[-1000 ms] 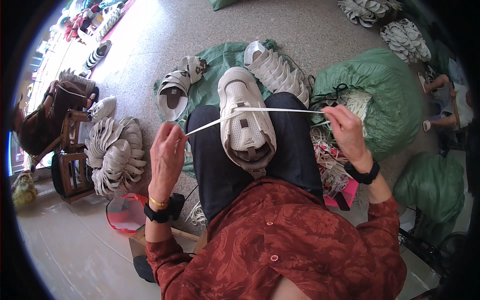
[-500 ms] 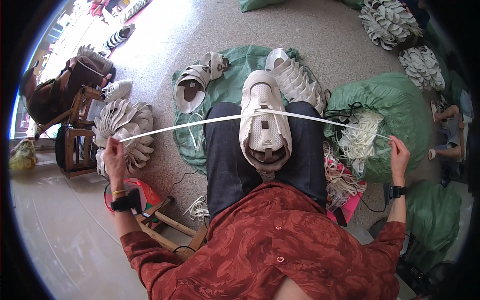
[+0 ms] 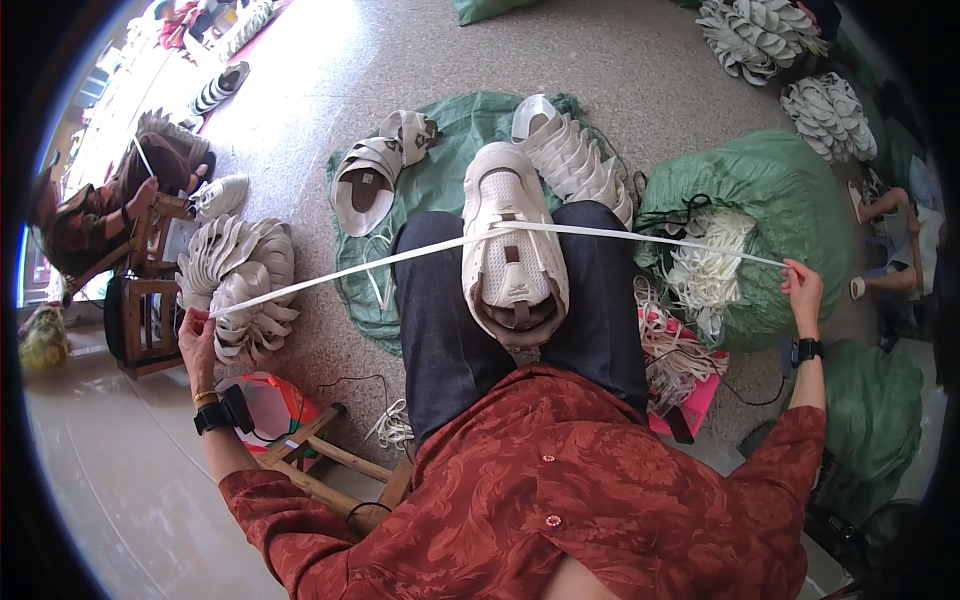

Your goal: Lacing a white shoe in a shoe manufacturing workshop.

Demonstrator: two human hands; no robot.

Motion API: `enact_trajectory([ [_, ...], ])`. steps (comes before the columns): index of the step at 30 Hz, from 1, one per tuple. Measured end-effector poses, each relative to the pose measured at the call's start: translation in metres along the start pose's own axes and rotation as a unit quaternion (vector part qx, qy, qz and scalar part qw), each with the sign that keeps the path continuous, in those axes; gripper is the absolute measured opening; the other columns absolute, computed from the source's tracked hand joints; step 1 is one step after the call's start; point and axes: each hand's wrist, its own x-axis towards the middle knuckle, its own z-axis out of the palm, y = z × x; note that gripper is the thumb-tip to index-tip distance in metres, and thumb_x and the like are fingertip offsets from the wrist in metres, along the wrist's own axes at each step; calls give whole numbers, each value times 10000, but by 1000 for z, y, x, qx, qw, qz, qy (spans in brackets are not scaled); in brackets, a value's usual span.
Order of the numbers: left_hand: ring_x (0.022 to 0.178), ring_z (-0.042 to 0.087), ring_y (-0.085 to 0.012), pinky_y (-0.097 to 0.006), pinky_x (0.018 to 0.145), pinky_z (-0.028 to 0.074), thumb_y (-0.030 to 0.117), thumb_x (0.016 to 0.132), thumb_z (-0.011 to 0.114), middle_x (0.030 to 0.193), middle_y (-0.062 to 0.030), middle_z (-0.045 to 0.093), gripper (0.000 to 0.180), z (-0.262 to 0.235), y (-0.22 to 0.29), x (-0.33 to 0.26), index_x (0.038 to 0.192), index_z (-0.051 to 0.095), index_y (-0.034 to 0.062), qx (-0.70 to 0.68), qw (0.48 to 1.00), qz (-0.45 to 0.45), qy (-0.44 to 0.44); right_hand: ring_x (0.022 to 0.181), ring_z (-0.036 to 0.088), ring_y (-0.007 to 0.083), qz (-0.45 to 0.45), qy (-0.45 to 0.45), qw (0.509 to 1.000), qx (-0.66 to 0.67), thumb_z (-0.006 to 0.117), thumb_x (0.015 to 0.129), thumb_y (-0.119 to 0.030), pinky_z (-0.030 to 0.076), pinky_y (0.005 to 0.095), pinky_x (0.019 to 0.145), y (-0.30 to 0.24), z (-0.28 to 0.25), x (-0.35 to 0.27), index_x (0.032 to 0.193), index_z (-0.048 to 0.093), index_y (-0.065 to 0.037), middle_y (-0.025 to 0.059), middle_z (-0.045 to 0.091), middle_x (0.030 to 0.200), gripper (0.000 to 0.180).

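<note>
A cream perforated shoe upper [image 3: 514, 262] lies across my thighs, its rounded toe pointing away from me. A flat white shoelace [image 3: 420, 249] runs through the lacing holes near its middle and stretches out taut to both sides. At the far left, my left hand [image 3: 196, 340] pinches one end of the lace, beside a ring of stacked uppers [image 3: 240, 275]. My right hand [image 3: 803, 290] pinches the other end, in front of the green sack [image 3: 770, 190] with its bundle of white laces [image 3: 710, 262].
Stacked uppers [image 3: 578, 165] and more uppers [image 3: 372, 180] rest on a green cloth [image 3: 455, 120] ahead. A wooden stool [image 3: 335, 450] stands at my left, a pink tray of laces [image 3: 690, 365] at my right. Other people sit at far left and far right.
My hands have moved farther apart, the left one outward and down, pulling longer lengths of lace out on both sides of the shoe upper. The view has shifted slightly.
</note>
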Motion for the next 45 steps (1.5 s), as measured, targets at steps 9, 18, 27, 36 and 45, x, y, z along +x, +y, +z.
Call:
enact_trajectory([
  [9,687,525,-75,-248,631,438,85,927,666,780,0,611,81,14,40,44,940,642,9,-56,998,39,-10,602,688,159,148,-195,964,109,636,967,-143,585,285,540,-26,38,20,905,695,50,89,701,744,211],
  [18,631,481,-35,-213,559,380,86,954,652,719,61,563,45,31,124,31,910,657,78,-70,985,147,58,801,691,139,45,-96,905,413,632,993,-169,593,278,761,-188,73,9,1108,678,47,106,718,962,249],
  [27,738,622,-85,-226,660,486,76,918,689,832,-50,680,99,146,292,-112,876,611,30,-327,806,-25,-493,707,676,98,-63,-455,833,309,582,987,-75,571,254,578,-332,152,-89,1119,700,59,110,722,937,222],
  [36,821,690,-117,-275,743,545,-15,883,657,994,-95,753,93,186,342,-123,898,566,-30,-224,932,202,-200,776,670,251,-388,-118,898,172,654,904,7,531,347,693,-373,198,-82,1074,737,-20,129,655,912,192],
  [45,948,677,-123,-276,854,542,-42,897,637,1059,-119,735,81,220,333,-107,901,555,-42,-393,880,108,-245,766,687,85,-177,-243,862,408,673,881,40,555,249,669,-381,204,-94,1005,744,7,65,735,874,146],
])
